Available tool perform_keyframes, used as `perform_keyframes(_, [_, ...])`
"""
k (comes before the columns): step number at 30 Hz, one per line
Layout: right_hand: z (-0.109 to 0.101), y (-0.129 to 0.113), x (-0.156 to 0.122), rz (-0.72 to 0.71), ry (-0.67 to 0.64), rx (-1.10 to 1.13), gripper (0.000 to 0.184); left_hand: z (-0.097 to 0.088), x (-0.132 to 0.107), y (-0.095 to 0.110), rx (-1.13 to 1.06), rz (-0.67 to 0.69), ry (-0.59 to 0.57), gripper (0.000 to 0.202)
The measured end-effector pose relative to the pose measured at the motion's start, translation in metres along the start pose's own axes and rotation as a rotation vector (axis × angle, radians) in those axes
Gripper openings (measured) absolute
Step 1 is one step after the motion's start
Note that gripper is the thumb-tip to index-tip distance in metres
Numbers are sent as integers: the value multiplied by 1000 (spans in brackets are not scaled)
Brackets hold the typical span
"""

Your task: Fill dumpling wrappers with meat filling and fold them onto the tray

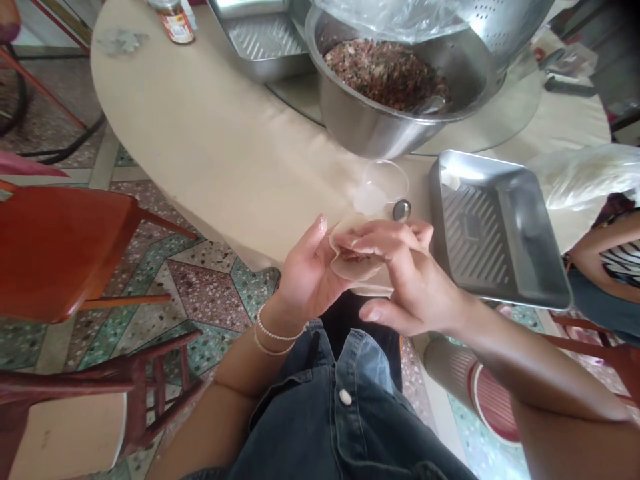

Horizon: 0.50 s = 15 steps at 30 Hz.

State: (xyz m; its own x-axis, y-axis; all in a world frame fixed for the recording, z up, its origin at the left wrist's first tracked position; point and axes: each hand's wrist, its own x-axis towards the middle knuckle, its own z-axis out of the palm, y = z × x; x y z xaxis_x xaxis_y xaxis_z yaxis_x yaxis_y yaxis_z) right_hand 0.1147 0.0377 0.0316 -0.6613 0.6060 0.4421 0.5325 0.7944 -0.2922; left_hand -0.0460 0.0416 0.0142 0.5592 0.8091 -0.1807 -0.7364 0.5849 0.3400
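My left hand (305,273) cups a round dumpling wrapper (356,267) with a dab of meat filling in its middle. The fingers of my right hand (405,273) lie across the top of the wrapper and pinch its edge over the filling. Both hands are held above my lap, just off the near edge of the beige round table (215,140). A large steel bowl (380,127) of minced meat filling (387,72) stands on the table beyond my hands.
A steel tray (493,233) lies to the right of my hands. A small clear dish (383,183) and a spoon (401,210) sit just beyond them. Another tray (265,43), a jar (176,23) and a colander (505,27) stand further back. A red chair (65,247) is on the left. Another person (607,260) sits at right.
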Motion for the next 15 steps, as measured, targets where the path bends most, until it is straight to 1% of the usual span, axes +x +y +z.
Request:
perform_keyframes(3, [5,-5,-6,-48,6,-84,58,3,0,0,0,-8,35,62])
perform_keyframes(6, [7,-10,-12,-90,17,-140,55,6,0,0,-24,-11,46,62])
perform_keyframes(10, [9,-11,-17,-174,87,-142,46,8,1,-1,-53,10,48,62])
perform_keyframes(15, [9,-6,-25,-174,130,-158,38,9,-1,0,-36,-35,51,62])
